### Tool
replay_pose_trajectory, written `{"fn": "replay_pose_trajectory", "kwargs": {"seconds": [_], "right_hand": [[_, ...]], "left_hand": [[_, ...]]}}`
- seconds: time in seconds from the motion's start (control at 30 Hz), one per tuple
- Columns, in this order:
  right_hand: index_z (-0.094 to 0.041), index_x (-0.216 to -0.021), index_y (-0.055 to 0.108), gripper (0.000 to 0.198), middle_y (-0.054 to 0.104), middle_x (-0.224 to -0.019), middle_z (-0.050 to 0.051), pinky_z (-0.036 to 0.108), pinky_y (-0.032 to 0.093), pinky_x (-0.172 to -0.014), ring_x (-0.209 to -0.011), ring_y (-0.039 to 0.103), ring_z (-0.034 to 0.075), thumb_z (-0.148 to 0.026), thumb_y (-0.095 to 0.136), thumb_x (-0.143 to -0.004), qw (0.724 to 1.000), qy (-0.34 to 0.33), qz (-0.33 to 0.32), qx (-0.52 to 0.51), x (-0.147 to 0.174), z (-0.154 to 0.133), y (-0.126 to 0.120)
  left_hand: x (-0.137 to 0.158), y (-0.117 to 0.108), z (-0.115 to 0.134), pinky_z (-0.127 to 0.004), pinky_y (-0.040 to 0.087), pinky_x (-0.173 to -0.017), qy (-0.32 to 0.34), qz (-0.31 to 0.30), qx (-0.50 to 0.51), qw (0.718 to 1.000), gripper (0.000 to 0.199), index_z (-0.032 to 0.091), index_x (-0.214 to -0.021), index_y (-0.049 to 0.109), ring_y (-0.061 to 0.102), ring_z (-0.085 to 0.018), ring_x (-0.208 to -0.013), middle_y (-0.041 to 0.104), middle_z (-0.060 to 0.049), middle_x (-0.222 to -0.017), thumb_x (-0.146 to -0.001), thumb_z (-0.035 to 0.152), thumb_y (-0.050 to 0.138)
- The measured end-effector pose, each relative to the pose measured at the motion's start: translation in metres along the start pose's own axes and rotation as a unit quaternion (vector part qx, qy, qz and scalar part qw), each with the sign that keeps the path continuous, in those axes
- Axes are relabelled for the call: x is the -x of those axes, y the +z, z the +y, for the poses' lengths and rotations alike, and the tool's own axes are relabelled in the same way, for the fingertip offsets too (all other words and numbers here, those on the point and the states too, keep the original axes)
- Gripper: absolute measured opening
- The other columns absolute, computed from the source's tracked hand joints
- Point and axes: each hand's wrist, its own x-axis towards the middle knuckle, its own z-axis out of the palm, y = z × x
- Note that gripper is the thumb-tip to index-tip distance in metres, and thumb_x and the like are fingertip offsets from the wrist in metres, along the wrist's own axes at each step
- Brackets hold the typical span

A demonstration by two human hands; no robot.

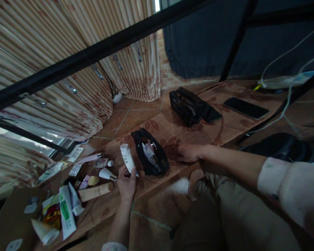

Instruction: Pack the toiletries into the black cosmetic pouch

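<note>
Two bare hands were at work beyond the person's trousers (232, 209), well apart from each other. The left hand (127, 183) had its fingers closed around the lower end of a white tube (127, 158), which leaned just left of an open black pouch (141, 150). The right hand (189, 153) rested on the patterned cloth (157, 122) on the pouch's other side, fingers curled; whether it held anything could not be told.

By the look of it, things stood partway: several small items sat inside the pouch, while the white tube and a larger group were outside it. That loose group, to the left, included a green and white tube (66, 212), a beige stick (95, 191), a glittery case (76, 169) and a small bottle (101, 162), crowded together beside a cardboard box (13, 209).

Farther off, a second black bag (183, 113) and a phone (246, 107) lay on the cloth. A pale cable (289, 97) hung down at the right, and a dark bar (102, 52) crossed in front of the striped curtain (136, 83).
</note>
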Motion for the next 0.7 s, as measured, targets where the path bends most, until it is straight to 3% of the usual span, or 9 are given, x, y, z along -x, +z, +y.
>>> {"fn": "replay_pose_trajectory", "kwargs": {"seconds": [0.33,0.7], "right_hand": [[-0.009,-0.099,0.074,0.037,0.073,-0.095,0.017,0.026,0.042,-0.065,-0.082,0.069,0.023,-0.036,0.051,-0.087,1.0,0.007,0.004,0.003,-0.0015,0.0009,0.003],[-0.01,-0.094,0.074,0.036,0.073,-0.093,0.018,0.027,0.041,-0.062,-0.082,0.069,0.025,-0.035,0.051,-0.086,1.0,0.003,0.001,0.012,-0.0014,-0.0005,0.0009]], "left_hand": [[-0.0025,0.0009,-0.0085,-0.027,0.043,-0.061,0.006,-0.028,-0.08,0.996,0.047,0.018,-0.101,0.057,0.053,-0.015,-0.063,0.057,0.003,-0.073,-0.064,0.045,0.069],[-0.0014,-0.0001,-0.0044,-0.027,0.043,-0.063,0.03,-0.005,-0.074,0.997,0.048,0.015,-0.112,0.058,0.052,-0.015,-0.064,0.058,0.0,-0.076,-0.076,0.045,0.06]]}}
